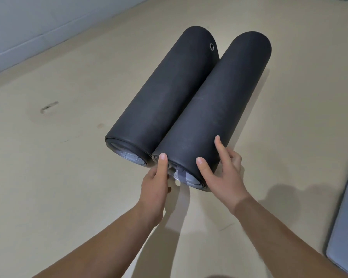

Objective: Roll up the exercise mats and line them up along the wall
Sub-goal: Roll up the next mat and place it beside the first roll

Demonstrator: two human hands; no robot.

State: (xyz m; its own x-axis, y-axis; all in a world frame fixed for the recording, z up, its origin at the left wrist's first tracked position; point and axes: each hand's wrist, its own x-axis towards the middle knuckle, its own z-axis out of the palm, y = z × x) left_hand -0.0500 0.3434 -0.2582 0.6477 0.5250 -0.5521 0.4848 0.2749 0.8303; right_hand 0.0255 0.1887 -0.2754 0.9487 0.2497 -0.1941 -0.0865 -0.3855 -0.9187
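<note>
Running along ten o'clock, the pale grey wall [18,27] is met by the beige floor [58,167]. On it, the left rolled black foam mat [161,97] is touched sidelong by the right rolled black foam mat [219,101]. The latter's near end is touched by the left hand [155,187], whose grip cannot be told, and by the right hand [223,175], fingers [219,145] spread and released. A flat grey mat [346,227] is seen at four o'clock.

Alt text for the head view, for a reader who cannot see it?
Both hands touch the near end of the right black rolled foam mat, lying against the left black rolled foam mat on a beige floor. The left hand rests its thumb on the rim; the right hand spreads thumb and forefinger over its side. A flat grey mat lies at right.
</note>
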